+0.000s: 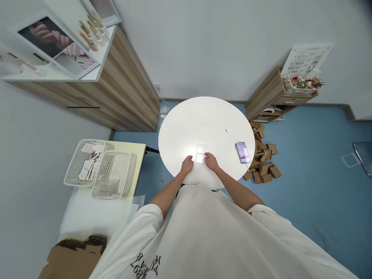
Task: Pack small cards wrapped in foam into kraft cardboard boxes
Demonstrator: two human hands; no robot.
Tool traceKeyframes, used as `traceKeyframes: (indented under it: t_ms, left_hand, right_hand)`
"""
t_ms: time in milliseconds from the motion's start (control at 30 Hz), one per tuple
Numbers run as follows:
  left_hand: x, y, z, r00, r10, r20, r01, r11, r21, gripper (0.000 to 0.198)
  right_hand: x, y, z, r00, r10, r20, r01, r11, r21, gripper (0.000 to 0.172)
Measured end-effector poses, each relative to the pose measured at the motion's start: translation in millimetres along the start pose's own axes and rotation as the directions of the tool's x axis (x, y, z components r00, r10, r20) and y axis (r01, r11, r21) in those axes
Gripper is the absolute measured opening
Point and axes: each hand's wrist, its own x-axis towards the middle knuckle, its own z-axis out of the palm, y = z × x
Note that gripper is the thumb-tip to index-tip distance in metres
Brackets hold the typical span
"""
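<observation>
On the white round table (186, 116) lies a small clear case (201, 148), opened out flat into two square halves, one behind the other. My left hand (187, 164) rests on the table just left of the front half, its fingers loosely bent and a small gap between them and the case. At the other side, my right hand (211, 161) has its fingertips at the case's right edge, near where the halves meet. What is inside the case, if anything, is too small to tell.
A phone (242, 152), blurred out, lies on the table's right side, with a small dark piece (226, 131) behind it. Brown cardboard boxes (263, 162) are piled on the floor at right. White baskets (112, 174) stand on a side table at left; a wooden cabinet (128, 77) is behind.
</observation>
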Motion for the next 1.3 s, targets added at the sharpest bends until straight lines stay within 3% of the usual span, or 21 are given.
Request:
traceKeyframes:
  t_ms: [167, 333, 500, 633, 833, 967, 1100, 1233, 1300]
  left_hand:
    - [-16.2, -0.4, -49.6, 0.98, 0.061, -0.189, -0.075, 0.995, -0.064, 0.031]
    - [-44.7, -8.7, -118.6, 0.931, 0.032, -0.365, -0.089, 0.986, -0.141, 0.028]
    - [-74.6, -34.7, -184.3, 0.87, -0.005, -0.493, -0.109, 0.973, -0.202, 0.027]
    - [-92.8, -66.5, -241.6, 0.836, -0.01, -0.549, -0.138, 0.964, -0.227, 0.026]
    - [-110.8, -116.8, -352.6, 0.771, -0.006, -0.637, -0.15, 0.97, -0.19, 0.028]
    - [-104.0, -148.0, -428.6, 0.715, -0.003, -0.699, -0.132, 0.981, -0.14, 0.029]
    - [-80.3, -178.0, -491.0, 0.687, -0.041, -0.725, -0.022, 0.997, -0.077, 0.03]
    - [-45.8, -209.3, -536.5, 0.71, -0.03, -0.704, 0.092, 0.995, 0.05, 0.033]
    - [-27.2, -222.5, -553.4, 0.744, -0.041, -0.667, 0.157, 0.981, 0.115, 0.035]
  right_hand:
    - [11.4, -49.4, 12.4, 0.98, -0.177, 0.089, 0.181, 0.983, -0.031, 0.037]
    - [13.0, -121.7, 54.5, 0.916, -0.327, 0.234, 0.34, 0.94, -0.017, 0.034]
    - [4.3, -191.4, 117.9, 0.814, -0.47, 0.342, 0.499, 0.867, 0.004, 0.033]
    - [-6.8, -244.5, 181.0, 0.764, -0.508, 0.399, 0.55, 0.835, 0.01, 0.031]
    - [-25.5, -318.2, 275.4, 0.717, -0.511, 0.474, 0.587, 0.81, -0.015, 0.031]
    - [-31.1, -361.8, 322.7, 0.695, -0.52, 0.497, 0.6, 0.8, -0.002, 0.032]
    - [-25.2, -396.8, 358.4, 0.689, -0.519, 0.506, 0.604, 0.797, -0.004, 0.031]
    - [-14.1, -419.2, 384.5, 0.706, -0.504, 0.497, 0.59, 0.807, -0.018, 0.031]
    - [-8.9, -425.7, 393.8, 0.714, -0.502, 0.489, 0.582, 0.813, -0.015, 0.031]
